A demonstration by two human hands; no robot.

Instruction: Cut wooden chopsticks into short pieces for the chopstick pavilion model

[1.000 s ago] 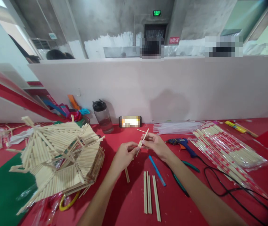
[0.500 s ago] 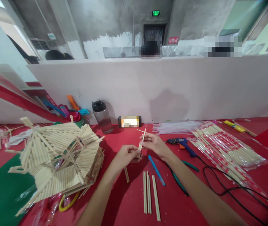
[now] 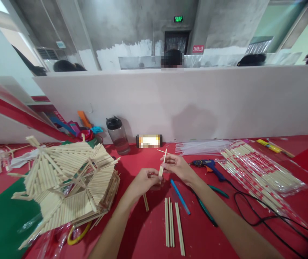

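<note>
Between my two hands, above the red table, is a small bundle of chopsticks [image 3: 162, 169], tilted with its upper end away from me. My left hand [image 3: 148, 180] pinches the lower end between thumb and fingers. My right hand [image 3: 177, 166] grips the same bundle higher up, fingers closed. Below my hands lie several loose chopsticks [image 3: 171, 223] in paired strips. A blue pen-like stick [image 3: 180, 196] rests beside them. To my left stands a layered model built of chopsticks [image 3: 70, 183], with a roof-like top.
A blue glue gun [image 3: 209, 166] with a black cord and green-handled pliers [image 3: 206, 208] lie right. Beyond are packaged chopsticks [image 3: 267, 169] and clear glue sticks [image 3: 202, 146]. A bottle [image 3: 118, 135] and a phone [image 3: 149, 141] stand by the white partition [image 3: 143, 100]. People's heads show behind it.
The view has tilted up very slightly. The hands keep their hold on the chopsticks, with only a tiny shift of the fingers.
</note>
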